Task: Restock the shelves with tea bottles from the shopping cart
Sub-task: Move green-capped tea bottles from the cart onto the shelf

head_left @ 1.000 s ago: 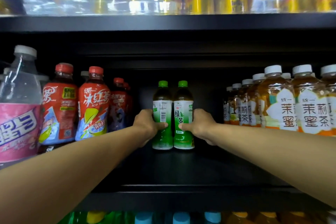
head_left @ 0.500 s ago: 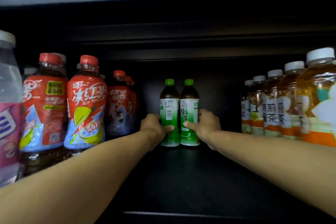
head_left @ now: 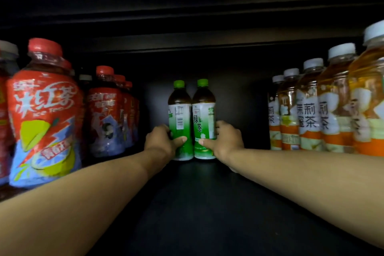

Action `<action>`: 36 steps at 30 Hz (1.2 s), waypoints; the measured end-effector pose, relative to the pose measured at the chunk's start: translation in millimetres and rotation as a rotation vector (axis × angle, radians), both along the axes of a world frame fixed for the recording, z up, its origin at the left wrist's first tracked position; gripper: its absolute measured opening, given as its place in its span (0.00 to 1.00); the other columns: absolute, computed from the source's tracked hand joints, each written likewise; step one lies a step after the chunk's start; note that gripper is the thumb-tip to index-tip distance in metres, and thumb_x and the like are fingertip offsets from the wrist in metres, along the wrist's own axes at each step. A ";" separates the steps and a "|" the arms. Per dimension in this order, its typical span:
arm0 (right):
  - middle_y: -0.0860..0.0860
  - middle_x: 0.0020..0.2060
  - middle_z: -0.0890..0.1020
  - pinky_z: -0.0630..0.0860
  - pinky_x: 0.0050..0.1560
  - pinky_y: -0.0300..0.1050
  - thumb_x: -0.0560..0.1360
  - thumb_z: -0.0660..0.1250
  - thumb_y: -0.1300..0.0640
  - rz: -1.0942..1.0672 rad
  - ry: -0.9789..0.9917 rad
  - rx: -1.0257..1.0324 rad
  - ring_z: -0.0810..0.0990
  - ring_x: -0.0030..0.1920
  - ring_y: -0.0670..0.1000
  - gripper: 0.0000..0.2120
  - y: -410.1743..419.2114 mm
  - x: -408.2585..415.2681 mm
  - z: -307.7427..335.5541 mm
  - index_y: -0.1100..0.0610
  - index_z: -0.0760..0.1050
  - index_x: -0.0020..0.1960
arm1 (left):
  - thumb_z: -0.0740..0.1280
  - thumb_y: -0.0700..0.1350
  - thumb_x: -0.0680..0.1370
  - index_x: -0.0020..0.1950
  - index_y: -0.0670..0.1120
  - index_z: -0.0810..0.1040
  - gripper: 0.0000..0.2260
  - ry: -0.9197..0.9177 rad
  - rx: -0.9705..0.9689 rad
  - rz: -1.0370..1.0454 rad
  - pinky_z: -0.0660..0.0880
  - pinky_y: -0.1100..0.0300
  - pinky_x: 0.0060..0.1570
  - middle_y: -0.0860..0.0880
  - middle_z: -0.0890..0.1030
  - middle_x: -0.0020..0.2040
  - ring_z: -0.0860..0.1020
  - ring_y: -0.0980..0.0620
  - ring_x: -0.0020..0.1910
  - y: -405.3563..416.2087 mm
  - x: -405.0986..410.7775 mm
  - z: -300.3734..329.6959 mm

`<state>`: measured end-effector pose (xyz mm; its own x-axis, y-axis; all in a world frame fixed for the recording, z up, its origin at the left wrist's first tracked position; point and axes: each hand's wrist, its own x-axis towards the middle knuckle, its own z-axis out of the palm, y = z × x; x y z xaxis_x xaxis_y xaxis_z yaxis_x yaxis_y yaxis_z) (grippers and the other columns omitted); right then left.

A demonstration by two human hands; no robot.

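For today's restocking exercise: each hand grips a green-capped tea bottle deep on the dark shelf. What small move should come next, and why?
Probably let go and draw both arms back. The left hand and right hand hold the two green tea bottles, which stand upright, side by side on the shelf, apparently near the back wall.

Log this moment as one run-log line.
left hand grips left green tea bottle | right hand grips right green tea bottle | both upright, side by side on shelf

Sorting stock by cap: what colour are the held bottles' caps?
Green caps, clearest in the head view.
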<state>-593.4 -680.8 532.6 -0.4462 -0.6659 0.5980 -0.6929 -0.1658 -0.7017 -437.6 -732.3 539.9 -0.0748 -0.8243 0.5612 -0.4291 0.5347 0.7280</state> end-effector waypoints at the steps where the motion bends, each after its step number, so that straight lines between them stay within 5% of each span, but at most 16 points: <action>1: 0.53 0.55 0.85 0.79 0.62 0.50 0.67 0.83 0.56 0.003 0.000 -0.003 0.84 0.56 0.52 0.24 -0.9 -1.0 -0.3 0.57 0.79 0.59 | 0.78 0.44 0.74 0.57 0.42 0.81 0.15 0.000 -0.004 0.006 0.78 0.57 0.57 0.46 0.81 0.49 0.82 0.45 0.56 1.1 0.1 -0.5; 10: 0.54 0.60 0.83 0.77 0.63 0.47 0.70 0.80 0.54 -0.032 0.045 0.094 0.81 0.61 0.54 0.25 7.7 2.0 2.0 0.58 0.75 0.63 | 0.78 0.46 0.75 0.61 0.41 0.81 0.18 -0.131 0.075 0.008 0.78 0.53 0.60 0.42 0.84 0.58 0.82 0.43 0.58 9.4 0.8 2.2; 16: 0.59 0.74 0.62 0.68 0.71 0.48 0.69 0.81 0.53 0.005 0.199 0.346 0.67 0.73 0.61 0.48 54.7 19.1 18.0 0.58 0.54 0.78 | 0.79 0.38 0.71 0.68 0.43 0.78 0.27 -0.323 0.251 -0.203 0.74 0.58 0.64 0.46 0.80 0.64 0.78 0.46 0.63 47.5 3.6 4.3; 20: 0.57 0.75 0.64 0.66 0.74 0.52 0.72 0.75 0.47 0.021 0.435 0.434 0.64 0.75 0.61 0.44 94.1 28.4 20.3 0.54 0.56 0.80 | 0.72 0.56 0.77 0.81 0.49 0.60 0.37 -0.675 0.097 -0.083 0.64 0.49 0.75 0.43 0.66 0.78 0.65 0.40 0.76 92.5 12.9 15.6; 23: 0.55 0.82 0.52 0.55 0.80 0.56 0.79 0.66 0.39 -0.003 0.665 0.519 0.52 0.81 0.60 0.44 137.1 41.2 19.5 0.51 0.44 0.84 | 0.59 0.60 0.83 0.84 0.50 0.44 0.36 -0.883 -0.020 -0.041 0.49 0.45 0.80 0.45 0.49 0.84 0.47 0.41 0.82 131.7 30.5 12.4; 26: 0.50 0.83 0.44 0.43 0.81 0.58 0.82 0.56 0.36 -0.048 0.801 0.486 0.43 0.82 0.54 0.37 185.3 58.1 20.8 0.45 0.40 0.83 | 0.55 0.62 0.84 0.83 0.55 0.39 0.35 -0.916 -0.169 0.007 0.43 0.43 0.79 0.51 0.43 0.84 0.39 0.45 0.82 161.6 55.3 11.3; 36: 0.42 0.80 0.31 0.33 0.79 0.57 0.80 0.41 0.31 -0.129 0.899 0.447 0.31 0.80 0.47 0.33 294.9 106.2 -34.2 0.36 0.30 0.79 | 0.36 0.70 0.76 0.79 0.61 0.28 0.34 -0.883 -0.553 0.044 0.36 0.47 0.80 0.57 0.34 0.82 0.32 0.50 0.81 251.7 137.5 -31.2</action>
